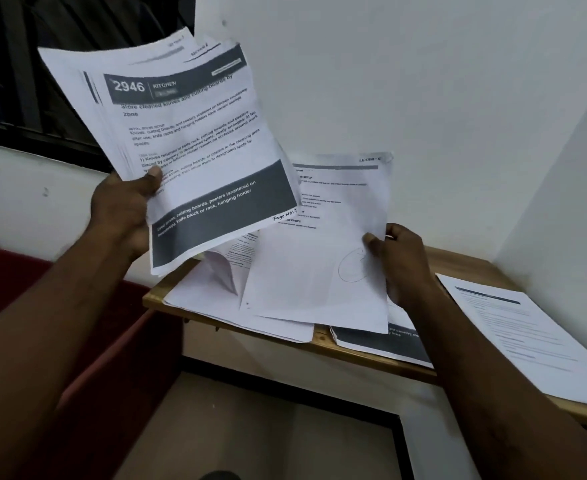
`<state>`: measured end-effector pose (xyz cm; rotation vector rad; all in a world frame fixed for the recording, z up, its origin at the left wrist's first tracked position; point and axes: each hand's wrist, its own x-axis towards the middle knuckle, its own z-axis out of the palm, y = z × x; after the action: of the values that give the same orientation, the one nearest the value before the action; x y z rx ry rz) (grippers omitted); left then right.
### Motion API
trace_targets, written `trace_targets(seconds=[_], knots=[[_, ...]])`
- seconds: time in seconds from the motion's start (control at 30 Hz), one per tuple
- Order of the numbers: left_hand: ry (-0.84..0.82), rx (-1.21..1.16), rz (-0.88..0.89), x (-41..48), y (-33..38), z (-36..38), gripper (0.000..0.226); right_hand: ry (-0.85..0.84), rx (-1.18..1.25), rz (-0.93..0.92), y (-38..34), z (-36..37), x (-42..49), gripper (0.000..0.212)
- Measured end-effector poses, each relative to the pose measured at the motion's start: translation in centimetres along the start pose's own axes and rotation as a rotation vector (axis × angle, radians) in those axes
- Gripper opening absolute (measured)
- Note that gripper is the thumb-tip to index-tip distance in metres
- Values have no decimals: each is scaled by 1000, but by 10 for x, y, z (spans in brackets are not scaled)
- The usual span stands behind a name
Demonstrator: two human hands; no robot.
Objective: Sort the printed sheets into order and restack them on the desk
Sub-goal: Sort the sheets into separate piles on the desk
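Observation:
My left hand (126,209) grips a fanned stack of printed sheets (195,140) raised above the desk's left end; its top page has a dark header reading "2946 KITCHEN" and a handwritten page number at the lower right. My right hand (399,261) pinches the right edge of a single sheet (323,244) with a pencilled circle, lifted off the desk and leaning toward the wall. Under it lie loose sheets (216,292), one curled up. A sheet with a dark band (382,341) lies at the desk's front edge. Another printed stack (527,334) rests on the right.
The wooden desk (323,339) sits in a white wall corner (458,116). A dark window (25,64) is at the upper left. A red surface (77,323) lies left of the desk, and floor with a dark border shows below.

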<state>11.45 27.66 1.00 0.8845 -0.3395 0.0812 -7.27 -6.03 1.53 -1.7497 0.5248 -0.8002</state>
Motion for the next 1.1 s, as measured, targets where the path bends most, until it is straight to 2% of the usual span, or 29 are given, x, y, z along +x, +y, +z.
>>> trace_targets(seconds=[0.1,0.23,0.27,0.37,0.53,0.6,0.7,0.77,0.83,0.87,0.9,0.93,0.97,1.0,1.03,1.07,1.1], knots=[[-10,2,11,-1,-3,17,44,38,-86,-25,5,8,-4,40],[59,37,62,-3,1,56,35,47,-162,-172,3,15,-12,74],[71,35,72,-3,2,65,32,41,-190,-208,4,16,-14,73],[85,25,103,0,6,89,31,59,-279,-256,6,18,-10,43],[-8,-127,89,3,24,132,39,24,-189,-104,9,22,-9,38],[-109,-222,40,-3,29,148,38,-49,-31,-26,9,26,-10,33],[-198,-186,-50,-18,27,164,26,-196,256,112,0,27,-13,20],[-222,-162,-94,-25,18,164,44,-386,429,260,-11,29,-22,18],[-258,-178,-135,-24,12,161,46,-555,504,330,-20,28,-31,22],[-260,-167,-160,-22,9,160,44,-563,515,300,-23,25,-32,12],[-259,-135,-179,-22,7,158,43,-503,529,257,-23,23,-23,15],[-254,-90,-187,-21,2,155,42,-398,555,155,-21,22,-14,40],[-241,-19,-181,-21,-2,151,40,-366,604,149,-24,18,-15,65],[-230,53,-180,-20,-8,147,38,-335,643,161,-25,11,-14,75],[-231,124,-186,-20,-12,142,37,-267,658,118,-21,6,-10,69],[-235,185,-196,-19,-15,137,35,-240,608,65,-17,4,-5,52],[-236,249,-209,-19,-16,132,33,-288,662,66,-17,5,-4,38]])
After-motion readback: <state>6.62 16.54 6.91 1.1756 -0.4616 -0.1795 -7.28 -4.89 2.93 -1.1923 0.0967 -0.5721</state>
